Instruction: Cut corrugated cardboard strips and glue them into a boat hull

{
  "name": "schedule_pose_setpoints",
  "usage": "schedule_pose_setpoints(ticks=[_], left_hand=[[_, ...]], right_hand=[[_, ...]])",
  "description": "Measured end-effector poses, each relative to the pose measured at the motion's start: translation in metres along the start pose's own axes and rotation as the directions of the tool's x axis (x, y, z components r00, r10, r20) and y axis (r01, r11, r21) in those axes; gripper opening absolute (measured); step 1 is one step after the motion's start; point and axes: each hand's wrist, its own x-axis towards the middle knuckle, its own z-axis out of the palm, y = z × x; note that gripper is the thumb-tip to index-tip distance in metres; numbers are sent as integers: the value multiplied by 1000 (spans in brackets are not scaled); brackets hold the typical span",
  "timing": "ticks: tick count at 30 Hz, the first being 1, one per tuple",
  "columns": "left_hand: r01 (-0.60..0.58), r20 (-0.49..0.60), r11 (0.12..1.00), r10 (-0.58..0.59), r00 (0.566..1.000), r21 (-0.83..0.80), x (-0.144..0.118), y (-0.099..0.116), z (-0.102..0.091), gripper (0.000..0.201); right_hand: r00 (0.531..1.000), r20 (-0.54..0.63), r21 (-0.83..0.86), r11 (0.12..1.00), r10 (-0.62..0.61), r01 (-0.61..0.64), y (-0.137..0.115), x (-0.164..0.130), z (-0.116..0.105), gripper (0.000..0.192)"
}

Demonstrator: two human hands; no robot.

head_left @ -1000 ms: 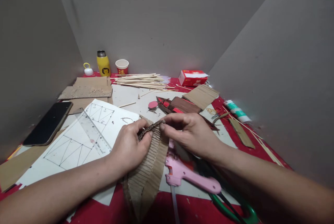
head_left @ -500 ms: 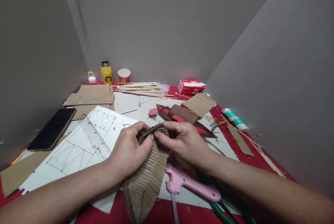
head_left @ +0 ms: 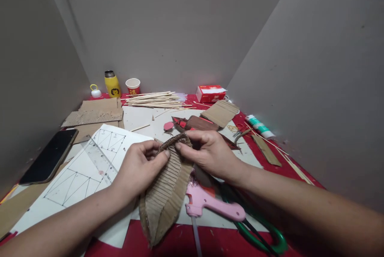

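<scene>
Both hands grip the far rim of a boat-shaped piece of corrugated cardboard (head_left: 163, 193), whose pointed end hangs toward me. My left hand (head_left: 141, 167) pinches the left part of that rim between thumb and fingers. On the right part, my right hand (head_left: 210, 151) does the same, thumb inside the curve. A pink hot glue gun (head_left: 213, 203) with a clear glue stick lies just right of the cardboard. Green-handled scissors (head_left: 277, 239) rest beside it, partly under my right forearm. Beyond my right hand sits a brown and red model boat (head_left: 202, 124), partly covered.
A drawing sheet (head_left: 75, 187) with a clear ruler (head_left: 99, 157) and a phone (head_left: 49, 156) lie left. At the back are cardboard pieces (head_left: 93, 118), a yellow bottle (head_left: 112, 85), a paper cup (head_left: 133, 86), wooden sticks (head_left: 156, 100) and a red tissue pack (head_left: 210, 93).
The view has shifted, so the table things appear further left. The left fingers have slid a little apart from the right ones along the rim; the cardboard stays held.
</scene>
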Motion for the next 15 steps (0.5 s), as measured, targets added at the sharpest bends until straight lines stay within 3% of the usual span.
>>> schedule_pose_setpoints(ticks=[4, 7, 15], left_hand=[[-78, -85, 994, 84, 993, 71, 0, -4, 0, 15], [-129, -133, 987, 141, 981, 96, -1, -5, 0, 13], [-230, -183, 870, 336, 924, 436, -6, -8, 2, 17]], right_hand=[[988, 104, 118, 984, 118, -130, -11, 0, 3, 13], [965, 158, 213, 948, 207, -238, -16, 0, 8, 22], [968, 45, 320, 914, 249, -250, -7, 5, 26, 13]])
